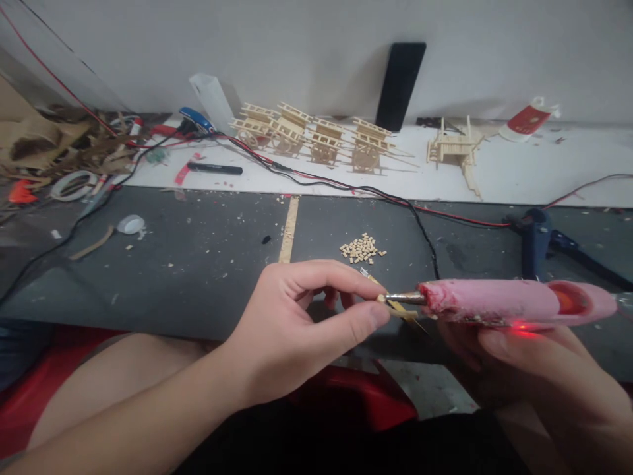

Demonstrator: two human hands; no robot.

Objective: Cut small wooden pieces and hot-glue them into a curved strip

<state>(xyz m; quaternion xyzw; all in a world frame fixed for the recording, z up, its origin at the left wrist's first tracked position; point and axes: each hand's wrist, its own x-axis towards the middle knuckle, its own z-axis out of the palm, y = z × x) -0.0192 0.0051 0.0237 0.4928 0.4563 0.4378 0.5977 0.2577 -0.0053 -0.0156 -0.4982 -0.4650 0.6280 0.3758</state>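
Note:
In the middle of the view my left hand (306,323) is closed in a pinch. Between thumb and forefinger it grips a small wooden piece (380,299), of which only the pale end shows. My right hand (548,369) is wrapped round a pink hot glue gun (494,302) from below, with a red light glowing on its underside. The gun's metal nozzle (405,299) points left and meets the wooden piece at my left fingertips. Thin yellowish wooden strips (403,310) show just behind the nozzle, partly hidden. Beyond my left hand lies a pile of tiny wooden blocks (362,249).
Several small wooden carts (324,142) and a wooden stair-like model (452,148) stand at the back. A dark phone-like slab (400,86) leans on the wall. Black and red cables (316,183) cross the table. At right is a dark blue glue gun (537,241).

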